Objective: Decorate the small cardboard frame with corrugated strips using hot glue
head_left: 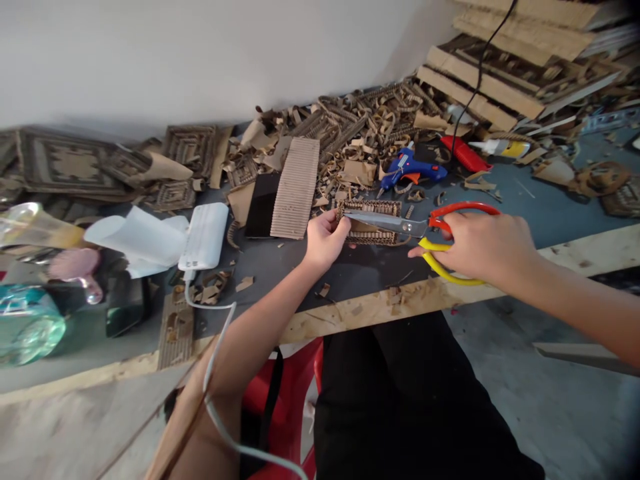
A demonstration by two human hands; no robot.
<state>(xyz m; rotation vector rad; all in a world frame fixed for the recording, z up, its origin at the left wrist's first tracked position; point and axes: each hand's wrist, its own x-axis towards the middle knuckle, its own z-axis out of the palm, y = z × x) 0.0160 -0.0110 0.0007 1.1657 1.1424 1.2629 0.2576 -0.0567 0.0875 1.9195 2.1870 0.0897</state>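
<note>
My right hand (483, 247) grips a pair of scissors (457, 208) with one red and one yellow handle, its fingers through the loops. The blades point left and lie over a small rectangular corrugated cardboard frame (373, 237). Pinched at the left end of that frame is my left hand (326, 239), its thumb close to the blade tips. Whether the blades are cutting a strip there is too small to tell. A flat ribbed cardboard sheet (296, 187) lies just left of the frame, partly over a dark flat panel (261, 207).
Behind the frame lie a blue glue gun (413, 168), a red tool (466, 155), a glue bottle (500, 148) and heaped cardboard scraps (345, 127). A white power bank (203, 237) with a cable sits left, near a pink hairbrush (75, 265). Cardboard pieces are stacked (480, 87) at the back right.
</note>
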